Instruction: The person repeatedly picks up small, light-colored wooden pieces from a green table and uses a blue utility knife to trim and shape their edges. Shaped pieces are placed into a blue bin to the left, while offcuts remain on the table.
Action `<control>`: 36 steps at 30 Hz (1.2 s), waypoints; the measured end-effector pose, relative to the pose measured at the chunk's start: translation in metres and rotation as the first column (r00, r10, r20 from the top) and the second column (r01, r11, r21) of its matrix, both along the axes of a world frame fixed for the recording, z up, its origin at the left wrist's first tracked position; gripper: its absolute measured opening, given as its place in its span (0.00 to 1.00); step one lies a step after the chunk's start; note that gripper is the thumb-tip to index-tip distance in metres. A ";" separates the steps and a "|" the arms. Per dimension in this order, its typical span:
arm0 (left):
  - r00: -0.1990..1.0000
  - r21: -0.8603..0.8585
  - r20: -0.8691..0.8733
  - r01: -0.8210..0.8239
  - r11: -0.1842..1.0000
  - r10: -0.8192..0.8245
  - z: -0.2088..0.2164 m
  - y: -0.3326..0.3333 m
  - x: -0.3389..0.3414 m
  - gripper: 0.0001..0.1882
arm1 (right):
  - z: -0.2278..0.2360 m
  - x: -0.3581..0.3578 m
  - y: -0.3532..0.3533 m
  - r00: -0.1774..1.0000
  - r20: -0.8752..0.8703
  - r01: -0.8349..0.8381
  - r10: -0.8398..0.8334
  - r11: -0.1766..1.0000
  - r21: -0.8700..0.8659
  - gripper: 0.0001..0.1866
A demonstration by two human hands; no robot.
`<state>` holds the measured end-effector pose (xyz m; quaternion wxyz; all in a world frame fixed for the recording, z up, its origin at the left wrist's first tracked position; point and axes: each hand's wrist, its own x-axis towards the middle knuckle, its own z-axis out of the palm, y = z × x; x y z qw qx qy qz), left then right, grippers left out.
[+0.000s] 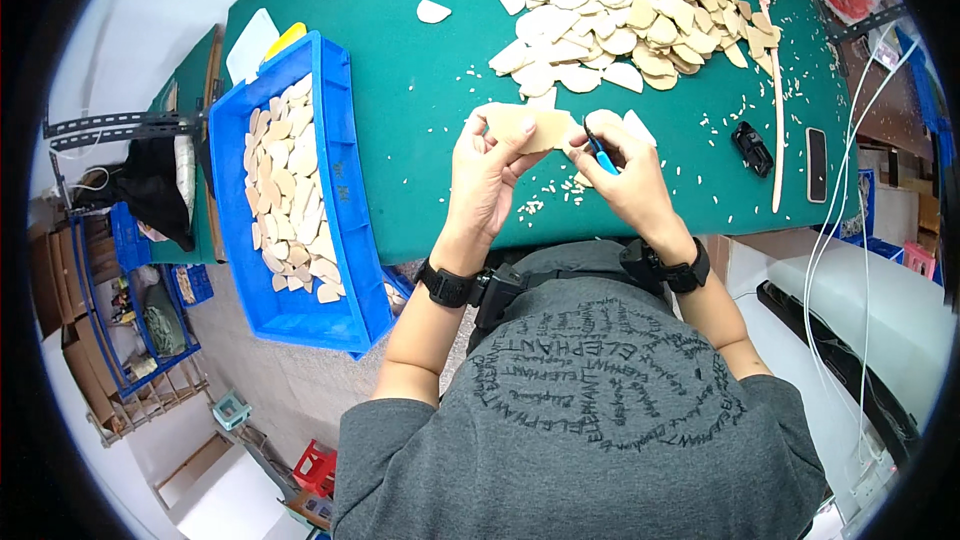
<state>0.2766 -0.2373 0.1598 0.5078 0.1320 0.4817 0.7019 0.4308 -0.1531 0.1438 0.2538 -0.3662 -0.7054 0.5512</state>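
Note:
Between the thumb and fingers of my left hand (487, 165) is a flat beige pad (545, 132), held up over the near part of the green table. My right hand (630, 168) grips a small pair of snips (604, 158) with a blue handle and a dark curved blade. The blade sits by the pad's right end, and my right fingertips are close to that end too. Whether they touch it I cannot tell. A pale piece (638, 129) shows behind my right fingers. Small pale trimmings (560, 190) lie scattered below my hands.
A large heap of beige pads (610, 15) covers the table's far side. To my left, a blue crate (345, 170) holds many more. On the right lie a black object (751, 149), a phone (817, 165) and a long pinkish stick (777, 130). White cables (845, 170) hang beyond the right edge.

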 end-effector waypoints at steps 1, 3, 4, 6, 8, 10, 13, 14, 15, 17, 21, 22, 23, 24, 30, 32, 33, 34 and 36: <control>0.999 0.020 0.026 -0.021 1.000 0.021 0.002 -0.003 0.001 0.16 | 0.002 -0.004 -0.002 1.000 0.024 -0.012 0.011 0.999 0.041 0.11; 0.997 0.048 0.051 -0.061 0.997 0.058 0.004 -0.007 0.002 0.15 | 0.007 -0.010 -0.005 0.997 0.074 -0.035 0.026 0.992 0.121 0.11; 0.996 0.056 0.051 -0.079 0.995 0.076 0.004 -0.009 0.004 0.15 | 0.004 -0.013 -0.007 0.999 0.050 -0.027 0.022 0.995 0.095 0.12; 0.994 0.070 0.046 -0.102 0.992 0.099 0.005 -0.011 0.005 0.15 | 0.005 -0.017 -0.007 0.998 0.049 -0.033 0.026 0.989 0.145 0.12; 0.993 0.080 0.036 -0.113 0.990 0.110 0.006 -0.012 0.005 0.15 | 0.008 -0.020 -0.008 0.999 0.038 -0.029 0.023 0.983 0.179 0.12; 0.992 0.084 0.031 -0.126 0.988 0.124 0.005 -0.012 0.005 0.14 | 0.013 -0.023 -0.009 1.000 0.015 -0.015 0.012 0.980 0.199 0.12; 0.993 0.105 0.023 -0.121 0.987 0.119 0.010 -0.012 0.005 0.13 | 0.012 -0.025 -0.010 1.000 -0.015 -0.008 0.011 0.985 0.172 0.11; 0.993 0.115 0.021 -0.115 0.987 0.113 0.012 -0.011 0.006 0.13 | 0.014 -0.026 -0.010 1.000 -0.012 0.001 0.001 0.984 0.179 0.10; 0.993 0.112 0.008 -0.122 0.986 0.122 0.011 -0.011 0.006 0.13 | 0.017 -0.027 -0.011 1.000 -0.010 0.011 -0.010 0.982 0.187 0.10; 0.990 0.106 -0.017 -0.137 0.985 0.140 0.009 -0.010 0.007 0.12 | 0.018 -0.028 -0.011 1.000 -0.007 0.020 -0.019 0.981 0.195 0.10; 0.989 0.113 -0.036 -0.140 0.984 0.144 0.008 -0.010 0.006 0.12 | 0.019 -0.029 -0.009 1.000 0.013 0.014 -0.016 0.984 0.176 0.10; 0.988 0.108 -0.049 -0.142 0.984 0.148 0.008 -0.010 0.006 0.12 | 0.019 -0.029 -0.009 1.000 0.021 0.011 -0.015 0.986 0.166 0.10; 0.986 0.102 -0.063 -0.144 0.984 0.151 0.007 -0.010 0.005 0.12 | 0.019 -0.029 -0.009 1.000 0.023 0.011 -0.015 0.984 0.178 0.10; 0.985 0.098 -0.076 -0.149 0.984 0.156 0.006 -0.010 0.005 0.12 | 0.018 -0.030 -0.009 1.000 0.025 0.009 -0.014 0.982 0.188 0.10; 0.981 0.101 -0.088 -0.166 0.981 0.175 0.001 -0.011 0.003 0.17 | 0.016 -0.032 -0.006 0.999 0.050 -0.010 -0.001 0.975 0.223 0.10; 0.980 0.105 -0.089 -0.169 0.980 0.179 0.002 -0.011 0.003 0.16 | 0.014 -0.032 -0.005 0.999 0.040 -0.017 0.008 0.978 0.210 0.10; 0.979 0.103 -0.097 -0.172 0.980 0.182 0.002 -0.011 0.003 0.16 | 0.013 -0.032 -0.004 0.999 0.037 -0.025 0.018 0.981 0.194 0.09; 0.977 0.100 -0.104 -0.174 0.980 0.185 0.002 -0.011 0.003 0.16 | 0.013 -0.032 -0.004 0.999 0.034 -0.034 0.028 0.983 0.179 0.09; 0.974 0.100 -0.122 -0.180 0.979 0.192 0.001 -0.012 0.003 0.16 | 0.013 -0.032 -0.003 0.997 0.058 -0.051 0.043 0.986 0.157 0.09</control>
